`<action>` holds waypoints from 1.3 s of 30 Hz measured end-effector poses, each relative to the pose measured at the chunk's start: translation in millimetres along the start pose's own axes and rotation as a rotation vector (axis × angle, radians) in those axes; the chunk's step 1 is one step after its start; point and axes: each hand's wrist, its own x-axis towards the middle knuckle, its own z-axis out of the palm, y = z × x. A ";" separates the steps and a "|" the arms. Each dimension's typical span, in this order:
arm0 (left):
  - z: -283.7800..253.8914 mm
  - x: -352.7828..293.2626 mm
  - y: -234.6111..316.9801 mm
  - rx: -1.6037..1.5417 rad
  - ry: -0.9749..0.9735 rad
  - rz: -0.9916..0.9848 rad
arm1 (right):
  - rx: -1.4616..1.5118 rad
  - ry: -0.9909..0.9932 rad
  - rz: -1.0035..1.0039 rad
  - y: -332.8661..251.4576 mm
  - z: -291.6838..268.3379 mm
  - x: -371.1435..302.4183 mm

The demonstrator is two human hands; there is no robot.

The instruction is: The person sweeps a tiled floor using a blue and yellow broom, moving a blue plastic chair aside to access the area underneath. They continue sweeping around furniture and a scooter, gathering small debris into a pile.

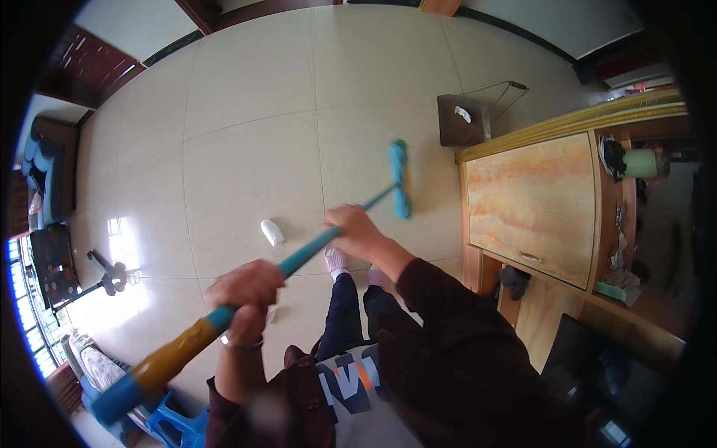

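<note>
Both hands grip the long handle of a mop (308,252), which slants across the view from lower left to upper right. My left hand (248,290) is wrapped around the handle near its yellow-brown grip section. Higher up the pole, my right hand (354,231) closes around it near its thinner lower part. The teal mop head (399,179) is slightly blurred and appears to rest on the floor ahead of me, right of centre. A white rounded object (272,232), perhaps a slipper, lies left of my feet.
A long-handled dustpan (464,128) with crumpled white paper stands at the far right, beside a wooden cabinet (530,201). Pale tiles (254,89) cover the floor. On the left are a blue sofa (46,175), a dark stand on legs (104,280) and a blue stool (175,422).
</note>
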 end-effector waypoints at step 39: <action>33.0 293.6 -186.2 -0.127 0.062 -0.525 | 0.013 -0.150 0.448 213.9 -101.5 150.0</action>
